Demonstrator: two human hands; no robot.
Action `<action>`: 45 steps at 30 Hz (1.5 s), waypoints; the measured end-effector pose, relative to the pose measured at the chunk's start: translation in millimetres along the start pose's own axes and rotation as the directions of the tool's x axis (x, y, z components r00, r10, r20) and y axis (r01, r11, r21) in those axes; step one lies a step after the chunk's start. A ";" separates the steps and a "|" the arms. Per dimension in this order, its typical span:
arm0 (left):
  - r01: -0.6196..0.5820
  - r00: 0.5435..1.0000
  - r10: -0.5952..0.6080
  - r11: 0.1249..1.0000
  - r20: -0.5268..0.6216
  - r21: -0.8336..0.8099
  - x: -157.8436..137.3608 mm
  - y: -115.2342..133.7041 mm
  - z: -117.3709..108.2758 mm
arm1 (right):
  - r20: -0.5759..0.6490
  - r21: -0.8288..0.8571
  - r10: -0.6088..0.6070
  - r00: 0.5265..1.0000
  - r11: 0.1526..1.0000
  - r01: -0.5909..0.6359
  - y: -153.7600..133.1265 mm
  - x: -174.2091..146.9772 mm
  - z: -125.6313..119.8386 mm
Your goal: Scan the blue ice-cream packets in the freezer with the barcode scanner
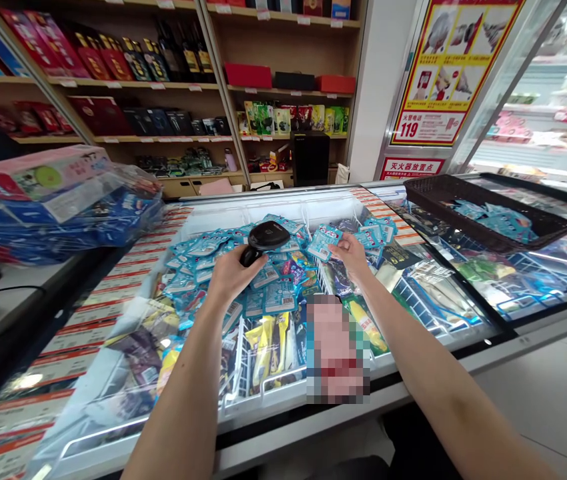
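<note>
Centre of frame: a black handheld scanner point(263, 241) is gripped by the left hand point(231, 272), fingers wrapped around its handle. The scanner's broad, rounded head is tilted toward the upper right, above the freezer contents; its shell is glossy black with a faint sheen on top.

Just right of centre: a small light-blue packet point(324, 241) is pinched by the right hand point(351, 255) between thumb and fingers. The packet is flat, roughly square, printed blue and white with small red marks, and is held just right of the scanner head, close to it but not touching.

Below both hands: an open chest freezer point(283, 200) with a white rim is seen. Its middle section is filled with a heap of matching blue packets point(223, 267). Nearer the lower edge, yellow wrapped items point(268, 343) are stacked in a wire compartment. A pixelated patch is seen at lower centre.

Right of frame: a dark plastic basket point(483, 210) rests on the freezer's glass lid, with more blue packets inside.

Upper left: a bundle of boxes in clear wrap point(58, 200) lies on a counter.

Top of frame: wooden shelves point(163, 85) carry dark and red boxed goods. At upper right, a red-and-yellow poster point(451, 67) marked 119 is seen.
</note>
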State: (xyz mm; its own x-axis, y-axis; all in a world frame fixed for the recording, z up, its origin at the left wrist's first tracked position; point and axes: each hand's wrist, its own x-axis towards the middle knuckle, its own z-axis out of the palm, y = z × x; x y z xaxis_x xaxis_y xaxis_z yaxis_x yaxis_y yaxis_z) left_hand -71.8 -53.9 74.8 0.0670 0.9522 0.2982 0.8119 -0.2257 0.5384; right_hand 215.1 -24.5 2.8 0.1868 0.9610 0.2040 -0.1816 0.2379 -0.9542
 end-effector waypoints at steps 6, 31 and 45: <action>-0.046 0.998 0.045 0.999 0.038 0.027 -1.2 4.4 2.5 | -0.005 0.002 0.064 0.998 0.998 -0.064 1.3 0.6 1.0; -0.193 0.963 0.187 0.981 0.193 0.011 -9.4 23.7 13.8 | 0.060 -0.011 -0.001 0.998 1.000 0.002 0.3 -7.0 2.7; -0.226 0.956 0.209 0.972 0.206 0.060 -10.7 26.8 16.6 | 0.052 -0.154 -0.002 0.999 0.988 0.010 4.4 -6.0 2.5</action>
State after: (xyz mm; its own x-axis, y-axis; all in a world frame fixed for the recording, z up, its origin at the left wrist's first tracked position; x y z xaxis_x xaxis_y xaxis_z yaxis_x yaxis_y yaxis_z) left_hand -41.2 -66.7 73.0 0.3532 0.9054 0.2358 0.8090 -0.4221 0.4091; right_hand 210.7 -28.8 -2.1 0.1369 0.9666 0.2169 -0.0294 0.2228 -0.9744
